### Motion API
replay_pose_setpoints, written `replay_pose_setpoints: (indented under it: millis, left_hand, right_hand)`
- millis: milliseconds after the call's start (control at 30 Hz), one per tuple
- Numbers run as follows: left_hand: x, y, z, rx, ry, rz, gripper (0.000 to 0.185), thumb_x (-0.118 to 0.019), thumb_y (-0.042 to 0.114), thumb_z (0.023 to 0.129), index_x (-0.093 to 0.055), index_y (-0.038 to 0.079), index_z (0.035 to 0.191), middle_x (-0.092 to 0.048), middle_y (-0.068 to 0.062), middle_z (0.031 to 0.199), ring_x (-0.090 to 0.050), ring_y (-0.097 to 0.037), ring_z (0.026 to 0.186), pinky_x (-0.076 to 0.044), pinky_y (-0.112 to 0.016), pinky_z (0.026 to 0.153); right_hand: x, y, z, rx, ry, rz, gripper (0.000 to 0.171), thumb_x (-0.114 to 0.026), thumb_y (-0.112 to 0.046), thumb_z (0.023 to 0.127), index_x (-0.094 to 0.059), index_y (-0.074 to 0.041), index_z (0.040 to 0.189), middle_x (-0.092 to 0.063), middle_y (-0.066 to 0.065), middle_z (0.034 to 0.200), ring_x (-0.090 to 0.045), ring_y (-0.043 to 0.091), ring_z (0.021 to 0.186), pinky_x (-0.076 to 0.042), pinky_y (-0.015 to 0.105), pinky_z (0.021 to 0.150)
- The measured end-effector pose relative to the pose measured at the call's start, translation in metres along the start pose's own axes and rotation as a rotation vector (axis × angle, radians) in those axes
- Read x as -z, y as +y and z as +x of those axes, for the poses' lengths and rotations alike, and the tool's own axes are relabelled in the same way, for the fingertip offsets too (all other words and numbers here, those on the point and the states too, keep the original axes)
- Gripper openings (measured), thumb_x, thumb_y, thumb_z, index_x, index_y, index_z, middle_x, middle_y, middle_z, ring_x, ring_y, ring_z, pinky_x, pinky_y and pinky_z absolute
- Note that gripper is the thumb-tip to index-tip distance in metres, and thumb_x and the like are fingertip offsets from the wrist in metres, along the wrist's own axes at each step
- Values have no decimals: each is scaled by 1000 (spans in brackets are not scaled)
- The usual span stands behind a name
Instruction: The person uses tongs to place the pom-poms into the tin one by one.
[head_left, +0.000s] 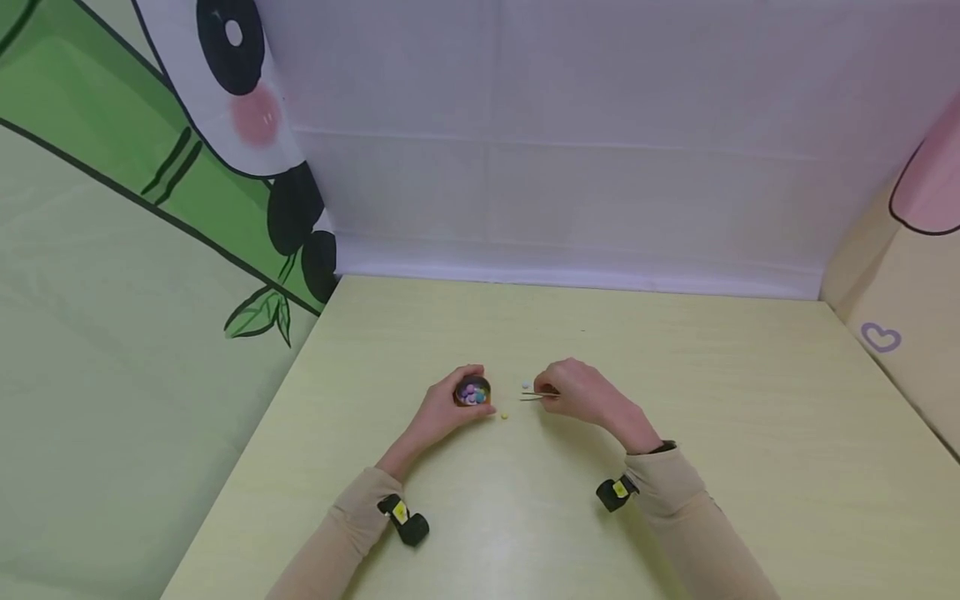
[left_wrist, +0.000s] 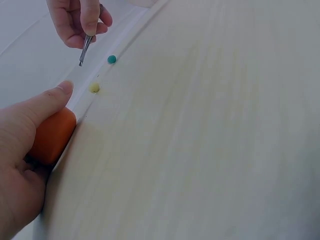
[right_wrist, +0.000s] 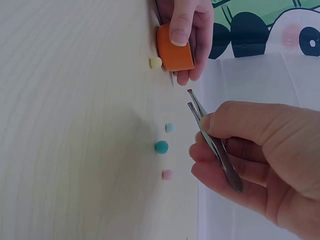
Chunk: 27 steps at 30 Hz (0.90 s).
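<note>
My left hand is wrapped round a small orange cup, which stands upright on the table. Inside the cup lie several little balls in purple, pink, white and blue. In my right hand I pinch metal tweezers, tips apart with nothing between them, pointing toward the cup. A yellow ball lies on the table beside the cup. Below the tweezers, in the right wrist view, are a pale blue ball, a teal ball and a pink ball.
The pale wooden table reaches back to a white cloth wall. A printed cloth with green shapes hangs at the left, and a beige one at the right. Black wrist cameras sit at both sleeves.
</note>
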<state>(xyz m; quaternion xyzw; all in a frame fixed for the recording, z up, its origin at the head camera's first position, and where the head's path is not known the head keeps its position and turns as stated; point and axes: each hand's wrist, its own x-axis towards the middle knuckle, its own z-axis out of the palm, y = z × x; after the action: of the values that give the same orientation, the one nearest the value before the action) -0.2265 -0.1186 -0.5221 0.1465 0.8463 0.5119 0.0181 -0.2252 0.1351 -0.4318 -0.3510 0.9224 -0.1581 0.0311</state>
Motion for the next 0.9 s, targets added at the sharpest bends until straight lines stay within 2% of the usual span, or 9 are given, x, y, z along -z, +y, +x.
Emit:
replay_pose_setpoints:
  millis: [167, 400, 633, 900]
  left_hand:
    - [1, 1, -1, 2, -2, 4, 70, -84, 27, 79, -52, 15, 141, -58, -5, 142, -57, -28, 127, -48, -48, 105]
    - [0, 0, -1, 6, 1, 7, 70, -84, 28, 80, -52, 16, 141, -58, -5, 142, -57, -29, 127, -49, -48, 104]
    - [0, 2, -1, 5, 2, 6, 70, -84, 26, 80, -52, 15, 141, -58, -5, 142, -56, -29, 127, -49, -48, 104]
    - [-1, 3, -2, 4, -1, 3, 69, -84, 25, 80, -52, 15, 141, -58, -5, 142, -56, -29, 128, -48, -48, 105]
  right_hand:
    - [-2, 6, -5, -15, -2, 2, 25, -67, -3, 86, -54, -14, 68, -32, -7, 63, -31, 6, 62, -25, 21, 58]
    - [-4, 14, -12, -36, -1, 19, 5, -70, -5, 87, -72, -8, 84, -57, -5, 70, -42, 7, 65, -34, 20, 60]
    - [-7, 21, -16, -54, -2, 25, 6, -71, -6, 87, -70, -8, 82, -51, -6, 68, -41, 8, 65, -33, 20, 60]
    - [-9, 26, -18, -92, -6, 50, 4, -69, -4, 87, -72, -7, 87, -58, -3, 74, -45, 9, 69, -37, 22, 63]
